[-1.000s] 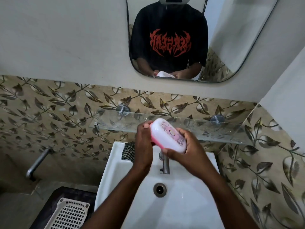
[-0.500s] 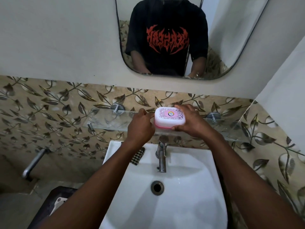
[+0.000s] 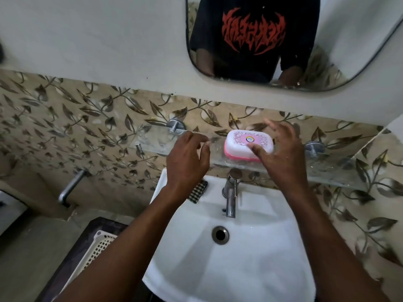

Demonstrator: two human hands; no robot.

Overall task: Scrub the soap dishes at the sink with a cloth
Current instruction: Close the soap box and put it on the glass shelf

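A closed white and pink soap dish (image 3: 244, 142) rests on the glass shelf (image 3: 327, 171) above the white sink (image 3: 229, 258). My right hand (image 3: 281, 158) hovers at its right end with fingers spread and the thumb over the lid; it holds nothing. To the left of the dish, my left hand (image 3: 187, 160) is apart from it, fingers loosely curled and empty. A checked cloth (image 3: 197, 192) lies on the sink's back left rim, partly hidden under my left wrist.
A chrome tap (image 3: 231, 197) stands at the back of the sink above the drain (image 3: 220, 234). A wall spout (image 3: 69, 188) juts out at the left. A white plastic basket (image 3: 96, 249) sits low at the left. A mirror (image 3: 283, 40) hangs above.
Both hands carried the soap dish from above the basin up to the glass shelf, set it down, and have let go of it.
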